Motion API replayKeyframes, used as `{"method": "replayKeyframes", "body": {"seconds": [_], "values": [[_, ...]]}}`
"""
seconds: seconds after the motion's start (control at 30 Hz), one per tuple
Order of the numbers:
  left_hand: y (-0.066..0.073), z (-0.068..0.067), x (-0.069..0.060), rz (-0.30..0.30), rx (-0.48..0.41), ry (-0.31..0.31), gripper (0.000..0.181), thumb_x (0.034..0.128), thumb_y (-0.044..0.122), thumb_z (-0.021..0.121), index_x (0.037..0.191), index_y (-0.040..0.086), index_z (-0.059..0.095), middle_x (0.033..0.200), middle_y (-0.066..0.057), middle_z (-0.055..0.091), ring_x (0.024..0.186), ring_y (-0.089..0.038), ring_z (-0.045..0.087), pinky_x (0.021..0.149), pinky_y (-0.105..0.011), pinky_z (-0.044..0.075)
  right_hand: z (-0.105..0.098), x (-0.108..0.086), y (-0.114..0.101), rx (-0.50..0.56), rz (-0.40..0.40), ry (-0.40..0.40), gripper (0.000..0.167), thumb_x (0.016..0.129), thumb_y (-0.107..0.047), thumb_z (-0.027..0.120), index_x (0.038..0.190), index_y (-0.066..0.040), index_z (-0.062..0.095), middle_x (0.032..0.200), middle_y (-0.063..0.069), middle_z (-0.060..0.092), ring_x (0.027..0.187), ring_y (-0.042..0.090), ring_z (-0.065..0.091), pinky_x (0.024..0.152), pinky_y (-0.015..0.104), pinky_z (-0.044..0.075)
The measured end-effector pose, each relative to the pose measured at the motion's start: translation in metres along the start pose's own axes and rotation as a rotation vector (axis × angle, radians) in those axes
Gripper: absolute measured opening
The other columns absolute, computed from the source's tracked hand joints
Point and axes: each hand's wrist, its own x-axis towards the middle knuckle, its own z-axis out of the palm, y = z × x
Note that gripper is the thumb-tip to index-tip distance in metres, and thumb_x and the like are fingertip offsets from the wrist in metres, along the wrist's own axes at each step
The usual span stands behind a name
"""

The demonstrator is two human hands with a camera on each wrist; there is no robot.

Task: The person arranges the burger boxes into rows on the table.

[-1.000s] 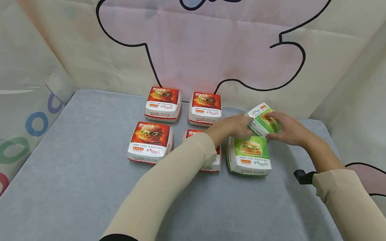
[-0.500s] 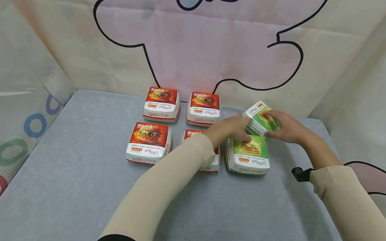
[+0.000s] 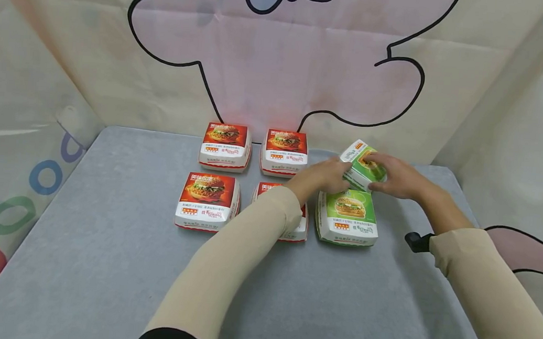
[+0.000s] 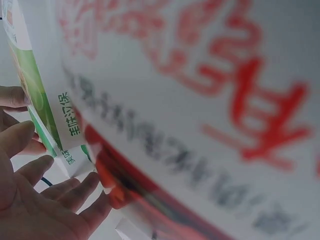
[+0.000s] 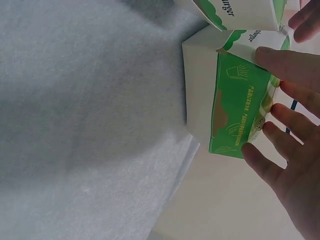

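A green-and-white burger box (image 3: pixel 358 169) lies at the back right of the table, turned askew to the others. My right hand (image 3: pixel 396 178) holds it from the right, thumb at its near edge and fingers spread over the top. In the right wrist view, the thumb and fingertips rest on the green box (image 5: pixel 241 97). My left hand (image 3: pixel 324 179) is at its left side, fingers loosely extended; the left wrist view shows the left hand (image 4: pixel 45 200) beside green cartons, contact unclear. A second green burger box (image 3: pixel 349 217) lies directly in front.
Red burger boxes stand to the left: two at the back, left (image 3: pixel 224 148) and right (image 3: pixel 284 154), and a front one (image 3: pixel 206 202). My left forearm partly hides another red box (image 3: pixel 297 233). The grey table (image 3: pixel 106 231) meets a printed wall sheet (image 3: pixel 269 69).
The held green box has shifted slightly left and turned a little, my right hand moving with it. My left thumb has drawn in from over the front green box. The view drifts slightly.
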Motion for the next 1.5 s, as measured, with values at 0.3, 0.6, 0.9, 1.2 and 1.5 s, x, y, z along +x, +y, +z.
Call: {"method": "replayKeyframes", "body": {"seconds": [0.3, 0.6, 0.9, 1.2, 1.5], "values": [[0.0, -0.001, 0.0, -0.002, 0.027, -0.007, 0.059, 0.1035, 0.032, 0.05, 0.158, 0.022, 0.03, 0.156, -0.002, 0.032, 0.129, -0.014, 0.044, 0.104, -0.028, 0.039, 0.0, 0.002, -0.002, -0.002, 0.008, -0.029, 0.07, 0.084, -0.003, 0.073, 0.148, -0.005, 0.043, 0.149, 0.028, 0.04, 0.133, 0.049, 0.038, 0.101, 0.07, 0.032], [0.003, 0.0, 0.003, 0.011, 0.062, -0.031, 0.059, 0.1039, 0.031, 0.046, 0.159, 0.023, 0.027, 0.16, -0.003, 0.027, 0.136, -0.014, 0.038, 0.107, -0.027, 0.036, 0.001, -0.003, -0.001, 0.016, 0.011, -0.038, 0.069, 0.086, 0.002, 0.068, 0.149, -0.009, 0.041, 0.151, 0.027, 0.037, 0.131, 0.049, 0.039, 0.098, 0.07, 0.035], [0.003, 0.001, 0.002, 0.018, 0.035, -0.023, 0.059, 0.1036, 0.03, 0.048, 0.159, 0.022, 0.027, 0.158, -0.003, 0.033, 0.136, -0.016, 0.041, 0.108, -0.028, 0.036, -0.004, -0.006, -0.007, -0.046, 0.211, 0.087, 0.069, 0.097, -0.035, 0.06, 0.147, 0.006, 0.036, 0.145, 0.035, 0.037, 0.133, 0.053, 0.034, 0.1, 0.07, 0.032], [0.004, -0.001, 0.002, 0.057, 0.059, -0.017, 0.056, 0.104, 0.028, 0.047, 0.157, 0.019, 0.031, 0.157, -0.001, 0.039, 0.14, -0.014, 0.038, 0.112, -0.025, 0.032, 0.001, 0.001, -0.011, -0.033, 0.265, 0.092, 0.067, 0.1, -0.043, 0.055, 0.135, 0.013, 0.045, 0.132, 0.036, 0.049, 0.119, 0.05, 0.047, 0.094, 0.064, 0.039], [0.005, -0.003, 0.001, 0.043, 0.011, -0.022, 0.055, 0.1048, 0.027, 0.045, 0.157, 0.018, 0.032, 0.157, -0.001, 0.039, 0.139, -0.014, 0.039, 0.109, -0.027, 0.035, 0.002, 0.006, -0.01, -0.036, 0.264, 0.061, 0.066, 0.098, -0.039, 0.058, 0.137, 0.012, 0.044, 0.136, 0.037, 0.044, 0.123, 0.051, 0.043, 0.095, 0.065, 0.039]]}}
